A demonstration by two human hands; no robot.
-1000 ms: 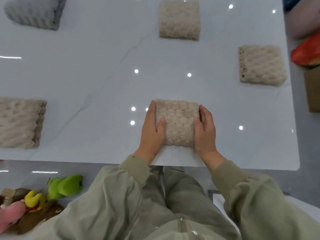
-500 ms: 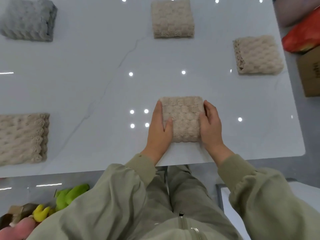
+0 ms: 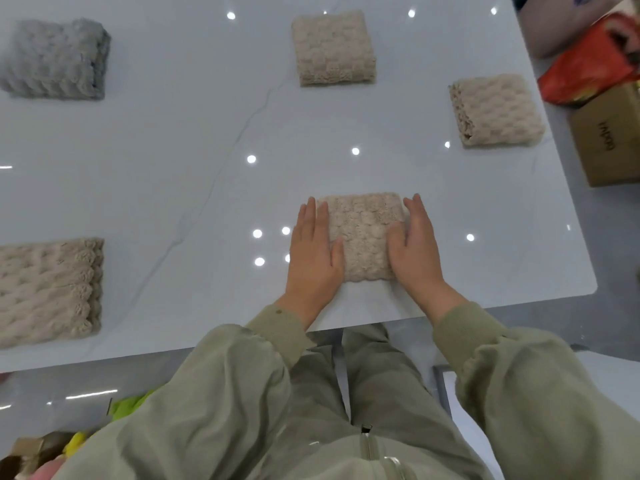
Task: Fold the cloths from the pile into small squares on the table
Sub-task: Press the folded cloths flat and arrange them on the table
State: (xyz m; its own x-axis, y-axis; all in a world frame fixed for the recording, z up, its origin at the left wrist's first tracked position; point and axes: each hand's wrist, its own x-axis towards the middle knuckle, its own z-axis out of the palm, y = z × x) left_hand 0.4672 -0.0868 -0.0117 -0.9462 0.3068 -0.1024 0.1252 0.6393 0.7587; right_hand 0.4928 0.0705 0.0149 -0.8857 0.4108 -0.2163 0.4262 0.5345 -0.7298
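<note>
Folded beige cloth (image 3: pixel 363 233) btwn both hands, L (image 3: pixel 313 252) & R (image 3: pixel 414 247) flat.

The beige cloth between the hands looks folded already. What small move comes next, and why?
Probably lifting both hands away. The beige cloth already lies as a small square, with the left hand and right hand flat against its sides, only tidying its edges.

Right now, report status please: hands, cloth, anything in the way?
Left hand open, at left edge of folded cloth. Right hand open, at right edge. Other folded cloths lie apart.
</note>
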